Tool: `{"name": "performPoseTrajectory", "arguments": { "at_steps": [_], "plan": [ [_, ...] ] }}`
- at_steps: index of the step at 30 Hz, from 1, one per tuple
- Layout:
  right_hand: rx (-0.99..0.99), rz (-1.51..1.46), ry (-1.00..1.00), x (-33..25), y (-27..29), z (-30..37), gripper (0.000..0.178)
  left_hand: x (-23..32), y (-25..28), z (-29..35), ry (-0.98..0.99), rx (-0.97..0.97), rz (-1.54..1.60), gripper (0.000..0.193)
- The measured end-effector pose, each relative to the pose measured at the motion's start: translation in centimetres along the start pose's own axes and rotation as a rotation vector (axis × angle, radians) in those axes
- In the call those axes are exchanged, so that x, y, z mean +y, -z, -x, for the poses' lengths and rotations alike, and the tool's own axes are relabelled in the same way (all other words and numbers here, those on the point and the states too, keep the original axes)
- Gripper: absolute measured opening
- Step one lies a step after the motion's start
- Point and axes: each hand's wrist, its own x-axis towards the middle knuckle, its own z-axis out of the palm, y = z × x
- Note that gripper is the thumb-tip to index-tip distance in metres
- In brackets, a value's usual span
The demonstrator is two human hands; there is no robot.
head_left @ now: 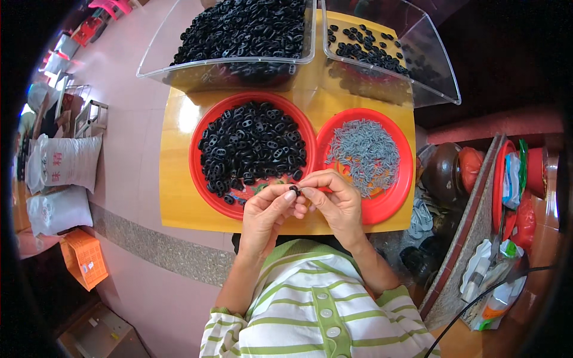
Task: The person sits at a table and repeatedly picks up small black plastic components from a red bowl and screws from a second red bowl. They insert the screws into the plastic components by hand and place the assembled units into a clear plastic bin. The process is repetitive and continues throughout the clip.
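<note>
Both hands meet above the worktop's near edge: the left hand and right hand pinch one small black piece between closed fingers, close to the red plate of black pieces and the red plate of grey pins for easy reach.

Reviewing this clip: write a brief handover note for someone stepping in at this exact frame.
Left hand and right hand: both pinch one small black plastic link piece between fingertips, above the table edge.
Red round plate of black link pieces sits left; red round plate of small grey pins right.
Behind: clear plastic bin heaped with black pieces, second clear bin holding few.
Done and left: cannot tell.
</note>
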Motion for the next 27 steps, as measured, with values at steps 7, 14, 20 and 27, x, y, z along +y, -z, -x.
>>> {"name": "performPoseTrajectory", "arguments": {
  "at_steps": [7,14,20,27],
  "plan": [
    [-0.03,0.16,0.095,-0.2,-0.1,-0.1,0.007,0.1,0.0,0.2,-0.035,0.031,-0.07,0.014],
    [-0.038,-0.031,0.006,0.9,-0.3,0.7,0.008,-0.7,0.4,0.1,-0.03,0.027,-0.185,0.013],
    [-0.095,0.021,-0.162,0.9,0.0,0.8,0.015,-1.1,1.4,0.8,-0.029,0.079,-0.155,0.012],
    [-0.116,0.767,0.283,1.4,-0.9,-3.1,0.015,-0.5,2.5,1.9,-0.15,0.149,-0.286,0.009]
  ]
}}
